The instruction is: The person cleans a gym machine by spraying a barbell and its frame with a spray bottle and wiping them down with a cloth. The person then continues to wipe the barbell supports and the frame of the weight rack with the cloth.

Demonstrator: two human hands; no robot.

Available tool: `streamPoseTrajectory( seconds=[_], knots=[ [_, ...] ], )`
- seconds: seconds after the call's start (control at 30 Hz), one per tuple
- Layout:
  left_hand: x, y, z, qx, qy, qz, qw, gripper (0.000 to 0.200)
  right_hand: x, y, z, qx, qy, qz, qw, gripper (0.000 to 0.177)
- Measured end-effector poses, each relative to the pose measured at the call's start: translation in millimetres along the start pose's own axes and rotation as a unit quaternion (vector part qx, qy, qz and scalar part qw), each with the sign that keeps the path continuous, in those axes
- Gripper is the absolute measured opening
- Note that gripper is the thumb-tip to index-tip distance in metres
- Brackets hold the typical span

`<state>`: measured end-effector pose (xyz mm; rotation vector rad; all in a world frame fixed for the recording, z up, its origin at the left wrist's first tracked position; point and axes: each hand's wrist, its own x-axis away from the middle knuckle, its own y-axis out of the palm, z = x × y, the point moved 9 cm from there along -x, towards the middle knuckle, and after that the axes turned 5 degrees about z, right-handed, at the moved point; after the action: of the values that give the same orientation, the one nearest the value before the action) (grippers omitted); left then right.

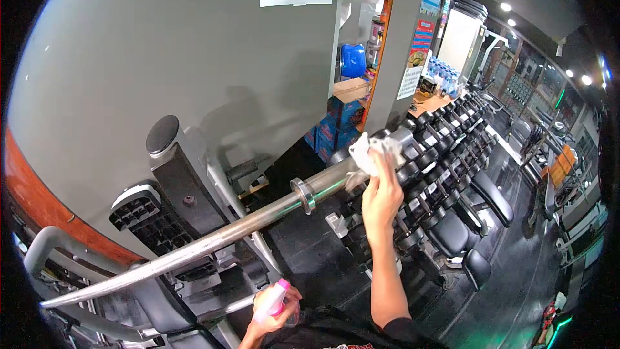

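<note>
A long metal barbell (219, 240) runs slantwise from the lower left up to the middle of the view, with a raised collar (302, 196) partway along it. My right hand (382, 195) is closed on a white cloth (365, 155), which is pressed around the thick sleeve end of the bar. Low in the view, my left hand (274, 307) grips a pink and white spray bottle (274, 298), held below the bar and apart from it. Fingers wrap the bottle's body, and its lower part is partly hidden by them.
A rack of black dumbbells (445, 148) stands behind and right of the bar's end. Black padded benches (450, 232) are on the dark floor beside it. Gym machine parts (187, 200) stand under the bar at left, near a grey wall (161, 45). Blue boxes (336, 123) sit in a doorway.
</note>
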<state>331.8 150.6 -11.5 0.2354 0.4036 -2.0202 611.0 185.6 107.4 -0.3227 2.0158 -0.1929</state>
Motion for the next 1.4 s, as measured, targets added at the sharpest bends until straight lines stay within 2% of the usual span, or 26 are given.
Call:
streamPoseTrajectory(
  seconds=[0.07,0.17,0.2,0.23,0.27,0.33,0.4,0.47,0.53,0.57,0.6,0.63,0.67,0.7,0.73,0.87,0.93,1.03,1.13,1.2,1.27,1.37,1.4],
  knots=[
    [-2,2,-5,-0.001,-0.02,0.001,1.0,0.007,18,-6,-5,-0.1,0.033,-0.024,0.994,0.045],
    [-8,8,4,-0.008,0.021,-0.021,1.0,0.009,47,-11,-14,-0.18,0.081,-0.094,0.976,0.04],
    [-9,11,4,-0.008,0.017,-0.04,0.999,0.01,54,-9,-14,-0.216,0.111,-0.128,0.961,0.038],
    [-8,13,4,-0.01,0.012,-0.06,0.998,0.01,62,0,-8,-0.29,0.186,-0.205,0.916,0.035],
    [-7,14,3,-0.011,0.012,-0.063,0.998,0.01,66,4,6,-0.327,0.187,-0.197,0.905,0.032],
    [-7,14,4,0.039,0.036,-0.059,0.997,0.011,45,-12,40,-0.256,0.165,-0.086,0.949,0.032],
    [-3,11,4,0.027,0.047,-0.051,0.997,0.011,24,-19,108,-0.364,0.251,0.054,0.895,0.033],
    [-3,8,9,0.013,0.064,-0.043,0.997,0.011,-34,-55,87,-0.214,0.193,0.162,0.944,0.034],
    [-2,6,14,-0.026,0.057,-0.041,0.997,0.013,-67,-26,127,-0.196,0.132,0.101,0.966,0.035],
    [0,6,17,-0.025,0.058,-0.042,0.997,0.013,-71,-3,150,-0.101,0.116,0.038,0.987,0.037],
    [0,7,13,-0.008,0.015,-0.041,0.999,0.013,-69,11,140,-0.06,0.124,-0.02,0.99,0.038],
    [0,8,7,0.009,-0.028,-0.041,0.999,0.014,-68,7,120,-0.064,0.127,-0.008,0.99,0.039],
    [1,7,2,0.01,-0.026,-0.039,0.999,0.014,-63,1,104,-0.069,0.129,0.003,0.989,0.04],
    [4,9,-6,0.007,-0.013,-0.047,0.999,0.014,-55,0,94,-0.047,0.06,0.027,0.997,0.042],
    [4,11,-8,0.003,0.001,-0.054,0.999,0.015,-44,-1,76,-0.05,0.043,0.031,0.997,0.045],
    [3,15,-6,0.011,0.012,-0.031,0.999,0.016,-1,-1,17,-0.102,0.045,-0.016,0.994,0.048],
    [2,17,-10,0.053,-0.024,-0.024,0.998,0.018,16,-3,-23,-0.118,0.008,-0.04,0.992,0.049],
    [0,22,-8,0.046,-0.018,-0.043,0.998,0.019,42,-5,-78,-0.099,-0.042,-0.106,0.989,0.049],
    [-1,25,1,0.016,0.011,-0.047,0.999,0.017,55,-13,-86,-0.107,-0.05,-0.134,0.984,0.041],
    [-2,24,2,0.009,0.024,-0.045,0.999,0.016,71,1,-48,-0.287,0.146,-0.196,0.926,0.033],
    [-1,23,3,0.002,0.036,-0.044,0.998,0.015,101,18,-15,-0.393,0.216,-0.192,0.873,0.03],
    [2,21,-1,0.014,0.012,-0.046,0.999,0.016,124,9,25,-0.367,0.345,-0.122,0.855,0.035],
    [3,19,-5,0.027,-0.009,-0.035,0.999,0.016,114,3,26,-0.395,0.308,-0.067,0.863,0.037]
  ],
)
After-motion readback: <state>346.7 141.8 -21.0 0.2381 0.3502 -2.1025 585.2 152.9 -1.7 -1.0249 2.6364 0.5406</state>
